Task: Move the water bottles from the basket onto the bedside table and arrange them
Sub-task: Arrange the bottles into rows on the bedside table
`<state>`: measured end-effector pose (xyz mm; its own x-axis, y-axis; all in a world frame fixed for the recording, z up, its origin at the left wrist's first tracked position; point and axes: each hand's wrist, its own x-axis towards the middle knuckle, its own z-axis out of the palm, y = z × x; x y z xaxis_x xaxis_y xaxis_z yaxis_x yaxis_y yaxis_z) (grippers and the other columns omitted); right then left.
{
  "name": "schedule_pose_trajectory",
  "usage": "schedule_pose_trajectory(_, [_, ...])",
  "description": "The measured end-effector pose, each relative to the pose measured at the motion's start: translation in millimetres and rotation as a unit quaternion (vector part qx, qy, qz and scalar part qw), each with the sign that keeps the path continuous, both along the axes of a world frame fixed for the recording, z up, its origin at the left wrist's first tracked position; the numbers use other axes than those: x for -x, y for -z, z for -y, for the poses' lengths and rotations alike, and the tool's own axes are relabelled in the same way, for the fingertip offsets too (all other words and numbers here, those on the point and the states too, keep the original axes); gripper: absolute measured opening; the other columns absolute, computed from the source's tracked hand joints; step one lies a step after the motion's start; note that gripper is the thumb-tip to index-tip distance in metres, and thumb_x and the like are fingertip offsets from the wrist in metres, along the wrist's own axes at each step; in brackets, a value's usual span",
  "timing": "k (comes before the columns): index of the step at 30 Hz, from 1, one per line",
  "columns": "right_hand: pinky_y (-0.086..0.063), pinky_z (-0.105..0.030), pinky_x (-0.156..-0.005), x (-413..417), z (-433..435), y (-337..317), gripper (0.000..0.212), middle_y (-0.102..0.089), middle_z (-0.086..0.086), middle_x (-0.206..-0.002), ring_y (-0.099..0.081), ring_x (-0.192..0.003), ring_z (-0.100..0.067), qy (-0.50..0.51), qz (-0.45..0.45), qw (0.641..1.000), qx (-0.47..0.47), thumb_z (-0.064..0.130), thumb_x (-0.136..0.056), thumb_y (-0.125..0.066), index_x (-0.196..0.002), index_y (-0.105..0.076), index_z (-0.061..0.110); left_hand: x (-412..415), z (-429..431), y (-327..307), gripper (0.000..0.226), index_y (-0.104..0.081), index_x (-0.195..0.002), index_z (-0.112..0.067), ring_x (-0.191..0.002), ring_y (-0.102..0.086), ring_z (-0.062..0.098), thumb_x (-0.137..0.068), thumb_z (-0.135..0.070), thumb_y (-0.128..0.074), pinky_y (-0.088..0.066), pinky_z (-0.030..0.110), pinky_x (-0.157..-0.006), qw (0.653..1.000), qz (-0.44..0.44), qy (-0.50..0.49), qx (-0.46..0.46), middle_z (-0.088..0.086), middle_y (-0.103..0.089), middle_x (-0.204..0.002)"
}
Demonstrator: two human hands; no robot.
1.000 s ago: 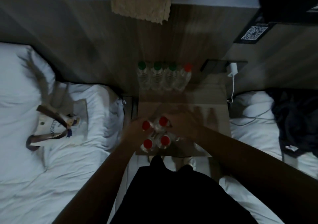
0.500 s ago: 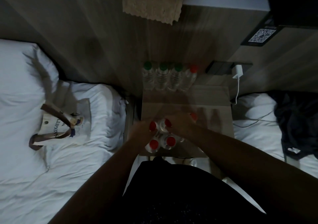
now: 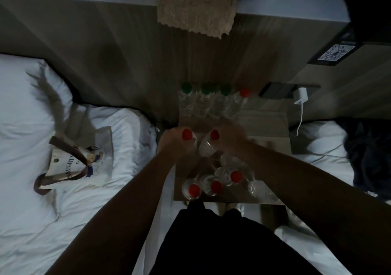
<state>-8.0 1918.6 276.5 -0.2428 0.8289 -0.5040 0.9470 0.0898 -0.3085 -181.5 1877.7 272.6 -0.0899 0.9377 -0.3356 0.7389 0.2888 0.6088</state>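
1. The left grip (image 3: 171, 141) is curling around a red-capped bottle (image 3: 187, 135) near the left edge of the desk (image 3: 273, 126).
2. The right grip (image 3: 230, 136) is clasping a second red-capped bottle (image 3: 208, 145), which is tilted and just beside the first.
3. A row of four bottles (image 3: 206, 103) is standing along the far edge.
4. A group of three red-capped bottles (image 3: 215, 187) is standing at the near edge.
5. A tote bag (image 3: 84, 164) is lying on the bed (image 3: 31, 222).

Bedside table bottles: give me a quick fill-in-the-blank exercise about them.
The back row by the wall has ___ green-capped bottles and one red-capped bottle.
The left hand and the right hand each grip a bottle with a ___ cap.
The tote bag lies to the ___ of the bedside table.
Missing words: three; red; left.
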Motion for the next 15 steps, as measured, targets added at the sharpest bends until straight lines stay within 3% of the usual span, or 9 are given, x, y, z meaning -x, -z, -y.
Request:
schedule_pose_trajectory(2, [-0.053, -0.037, -0.08, 3, -11, 0, 0.031, -0.064, 0.001, -0.095, -0.061, -0.088, -0.019, 0.016, -0.002, 1.0, -0.027, 0.043, -0.077, -0.064, -0.099, -0.064, 0.021, 0, -13, -3, 0.028, -0.067, -0.101, -0.007, -0.091, -0.063, 0.03, -0.081, -0.027, -0.068, -0.039, 0.027, -0.071, 1.0, -0.004, -0.021, 0.006, 0.014, -0.069, -0.094])
schedule_pose_trajectory(7, [-0.053, -0.035, -0.073, 9, -37, 4, 0.028, -0.065, -0.003, -0.086, -0.062, -0.08, -0.02, 0.06, -0.016, 0.998, -0.021, 0.041, -0.081, -0.061, -0.091, -0.065, 0.015, 6, -43, -2, 0.027, -0.066, -0.1, -0.007, -0.091, -0.063, 0.03, -0.083, -0.028, -0.065, -0.043, 0.028, -0.073, 0.999, 0.0, -0.036, 0.023, 0.015, -0.069, -0.095])
schedule_pose_trajectory(15, [-0.035, -0.026, -0.059, 16, -65, 17, 0.021, -0.057, 0.003, -0.075, -0.054, -0.07, -0.013, 0.074, -0.014, 0.996, -0.038, 0.04, -0.086, -0.06, -0.078, -0.054, 0.021, 17, -72, 9, 0.02, -0.065, -0.089, -0.006, -0.083, -0.065, 0.028, -0.083, -0.025, -0.063, -0.054, 0.04, -0.08, 0.997, 0.045, -0.042, 0.041, 0.014, -0.069, -0.085])
